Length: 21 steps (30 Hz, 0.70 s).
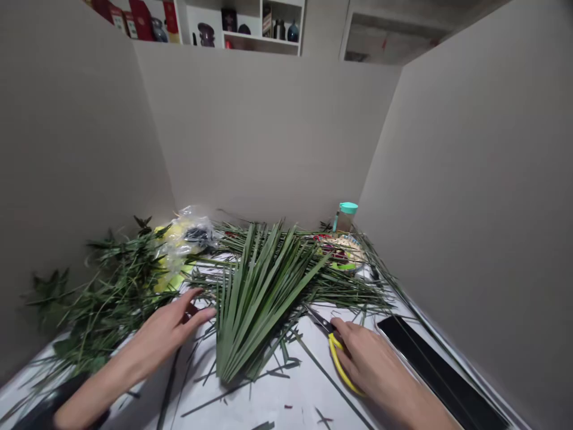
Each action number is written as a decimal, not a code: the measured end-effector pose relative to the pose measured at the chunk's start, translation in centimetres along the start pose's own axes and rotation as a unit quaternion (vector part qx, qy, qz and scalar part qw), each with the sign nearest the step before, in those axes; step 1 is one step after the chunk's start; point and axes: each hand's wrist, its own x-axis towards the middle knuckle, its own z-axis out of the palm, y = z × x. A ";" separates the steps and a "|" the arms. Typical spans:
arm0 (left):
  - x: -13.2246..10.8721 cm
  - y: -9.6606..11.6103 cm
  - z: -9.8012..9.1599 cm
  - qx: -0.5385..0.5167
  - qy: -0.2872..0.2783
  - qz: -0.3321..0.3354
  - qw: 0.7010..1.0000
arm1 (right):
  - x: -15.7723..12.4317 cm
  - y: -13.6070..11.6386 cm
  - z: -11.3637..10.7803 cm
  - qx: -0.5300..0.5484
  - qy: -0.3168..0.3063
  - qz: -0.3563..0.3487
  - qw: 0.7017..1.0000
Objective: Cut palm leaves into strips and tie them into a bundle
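Observation:
A fan-shaped palm leaf (262,298) lies in the middle of the table, its narrow end towards me. Just left of it is my left hand (183,319), open, with thumb and index finger apart and nothing seen between them. To the leaf's right, my right hand (360,352) is curled over the yellow handles of a pair of scissors (336,352), whose dark blades point away towards the leaf. How the fingers sit in the handles is partly hidden.
Cut leaf strips (353,289) cover the table's back half. Leafy stems (120,286) heap up on the left beside a clear plastic bag (190,230). A bottle with a turquoise lid (347,209) stands at the back right. A long black flat object (441,370) lies right. Grey panels (268,131) enclose the table.

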 end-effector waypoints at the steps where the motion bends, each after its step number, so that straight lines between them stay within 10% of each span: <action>1: 1.4 0.7 0.1 0.007 -0.009 0.005 1.000 | 0.0 0.0 0.0 -0.007 0.000 0.004 1.000; 13: 5.5 2.9 3.4 0.099 -0.015 0.069 0.993 | -0.4 -1.4 -1.2 -0.063 0.051 0.058 0.995; 21: 4.1 3.4 3.0 0.077 -0.004 0.102 0.992 | 0.2 -6.5 -0.7 0.047 0.094 -0.107 0.989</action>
